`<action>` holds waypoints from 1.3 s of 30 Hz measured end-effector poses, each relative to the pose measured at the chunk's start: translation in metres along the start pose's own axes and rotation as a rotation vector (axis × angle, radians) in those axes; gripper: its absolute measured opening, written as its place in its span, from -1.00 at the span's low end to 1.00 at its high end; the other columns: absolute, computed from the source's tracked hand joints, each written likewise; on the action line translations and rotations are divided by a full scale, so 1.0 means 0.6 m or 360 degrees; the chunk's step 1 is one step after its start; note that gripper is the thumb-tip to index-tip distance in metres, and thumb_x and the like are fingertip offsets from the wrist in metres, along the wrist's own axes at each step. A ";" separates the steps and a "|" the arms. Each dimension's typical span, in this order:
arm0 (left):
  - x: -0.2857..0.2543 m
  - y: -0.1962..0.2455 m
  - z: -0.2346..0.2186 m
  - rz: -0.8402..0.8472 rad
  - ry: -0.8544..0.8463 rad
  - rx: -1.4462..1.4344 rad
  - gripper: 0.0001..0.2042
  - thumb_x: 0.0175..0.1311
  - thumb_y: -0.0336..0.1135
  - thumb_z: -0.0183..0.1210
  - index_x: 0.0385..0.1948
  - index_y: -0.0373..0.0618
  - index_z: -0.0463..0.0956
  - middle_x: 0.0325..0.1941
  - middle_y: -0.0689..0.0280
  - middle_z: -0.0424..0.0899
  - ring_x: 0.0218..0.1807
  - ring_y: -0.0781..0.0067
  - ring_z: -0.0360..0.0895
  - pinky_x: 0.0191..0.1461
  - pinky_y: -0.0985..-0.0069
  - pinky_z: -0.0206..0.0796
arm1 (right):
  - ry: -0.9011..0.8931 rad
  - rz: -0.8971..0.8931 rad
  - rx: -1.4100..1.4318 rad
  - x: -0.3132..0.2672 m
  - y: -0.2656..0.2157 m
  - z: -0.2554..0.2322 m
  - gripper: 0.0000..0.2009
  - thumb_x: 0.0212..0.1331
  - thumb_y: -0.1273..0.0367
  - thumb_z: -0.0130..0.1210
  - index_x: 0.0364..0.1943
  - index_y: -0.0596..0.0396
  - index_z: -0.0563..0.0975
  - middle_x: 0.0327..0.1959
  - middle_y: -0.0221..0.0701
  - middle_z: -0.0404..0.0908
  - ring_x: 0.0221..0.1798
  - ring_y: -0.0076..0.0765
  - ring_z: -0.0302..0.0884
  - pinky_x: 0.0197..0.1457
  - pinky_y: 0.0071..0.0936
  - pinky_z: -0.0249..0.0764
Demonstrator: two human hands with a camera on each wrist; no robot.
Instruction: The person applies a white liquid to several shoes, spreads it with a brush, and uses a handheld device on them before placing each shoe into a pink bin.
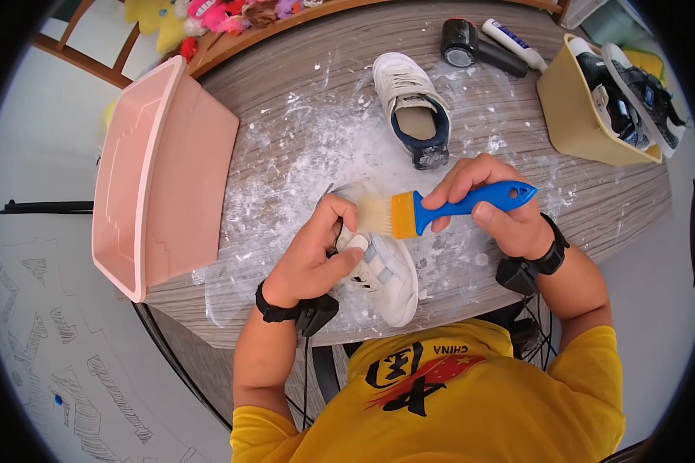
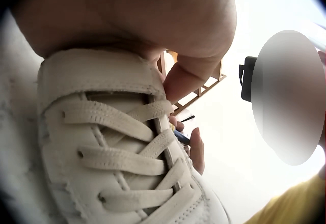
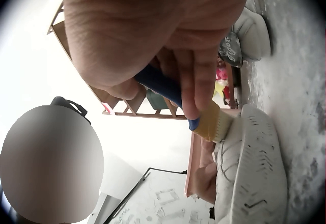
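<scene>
Blue-handled paintbrush (image 1: pixel 404 215) sat pinched in the right hand's (image 1: pixel 517 228) bent fingers, bristles against the white sneaker (image 1: pixel 394 287) at lower centre; curled left-hand (image 1: pixel 316 258) fingers gripped its opening. It looked light, pliant above, surer held by its stiffer sole.

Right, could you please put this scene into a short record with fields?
left hand: grips the near shoe
right hand: holds the blue-handled brush
brush bristles: at the near shoe's ankle end
near shoe's toe: towards the person
far shoe: upright, toe pointing away
left side: pink bin, tipped
right side: beige tub holding footwear
far right: white tube, black object
table: wood-grain, white smears
</scene>
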State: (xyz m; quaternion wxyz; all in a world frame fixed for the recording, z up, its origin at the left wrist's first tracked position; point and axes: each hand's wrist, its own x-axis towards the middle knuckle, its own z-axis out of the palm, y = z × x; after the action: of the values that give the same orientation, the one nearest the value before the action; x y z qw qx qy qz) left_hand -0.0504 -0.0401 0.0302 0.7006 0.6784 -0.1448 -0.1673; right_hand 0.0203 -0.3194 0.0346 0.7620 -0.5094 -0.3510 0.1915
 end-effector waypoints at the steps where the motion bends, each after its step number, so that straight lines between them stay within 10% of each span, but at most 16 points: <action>1: 0.001 0.000 -0.001 0.0005 0.0000 0.0006 -0.68 0.14 -0.67 0.02 -0.12 -0.12 0.21 -0.12 0.38 0.24 -0.02 0.63 0.19 0.13 0.65 0.08 | -0.0004 0.0017 0.0037 -0.001 -0.001 0.001 -0.77 0.37 0.35 0.03 -0.06 0.25 0.40 -0.04 -0.10 0.62 -0.10 -0.36 0.64 -0.04 -0.40 0.59; 10: 0.000 0.003 -0.008 0.0063 0.0030 0.0247 -0.74 0.17 -0.67 0.01 -0.13 -0.15 0.31 -0.10 0.37 0.32 -0.06 0.61 0.25 0.10 0.66 0.11 | -0.0025 0.0333 0.0108 -0.016 -0.037 -0.024 -0.60 0.37 0.09 -0.01 -0.12 0.23 0.37 -0.41 -0.15 0.68 -0.65 -0.46 0.52 -0.58 -0.62 0.45; 13: 0.001 0.001 -0.016 0.0133 0.0136 0.0416 -0.71 0.17 -0.67 0.00 -0.09 -0.16 0.35 -0.05 0.34 0.37 -0.02 0.59 0.29 0.13 0.64 0.14 | 0.0226 0.0021 0.0254 -0.010 -0.022 -0.014 -0.55 0.36 0.01 -0.02 -0.12 0.20 0.36 -0.52 -0.16 0.65 -0.75 -0.45 0.45 -0.68 -0.65 0.37; 22: 0.013 0.007 0.013 0.0063 0.0208 -0.0619 0.03 -0.14 -0.32 0.28 0.49 -0.13 -0.13 0.37 0.00 0.34 0.43 0.05 0.30 0.47 0.11 0.09 | 0.0163 -0.0410 -0.0195 0.002 0.002 -0.002 -0.79 0.37 0.39 0.00 -0.03 0.20 0.36 0.06 -0.01 0.53 -0.14 -0.30 0.62 -0.03 -0.31 0.58; 39: 0.022 0.031 0.020 0.0316 0.0459 -0.1258 0.14 -0.31 -0.22 0.17 0.52 -0.07 -0.25 0.48 -0.25 0.06 0.54 -0.20 -0.02 0.59 0.00 -0.33 | 0.0009 -0.0491 -0.0647 0.005 -0.001 0.002 -0.79 0.21 0.54 0.09 -0.07 0.23 0.47 0.02 -0.05 0.60 -0.13 -0.25 0.66 -0.04 -0.37 0.60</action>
State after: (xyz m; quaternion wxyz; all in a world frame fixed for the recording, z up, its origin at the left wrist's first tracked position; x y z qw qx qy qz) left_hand -0.0430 -0.0562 0.0486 0.9323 0.3571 -0.0348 -0.0452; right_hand 0.0216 -0.3169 0.0365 0.6651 -0.5932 -0.4536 -0.0030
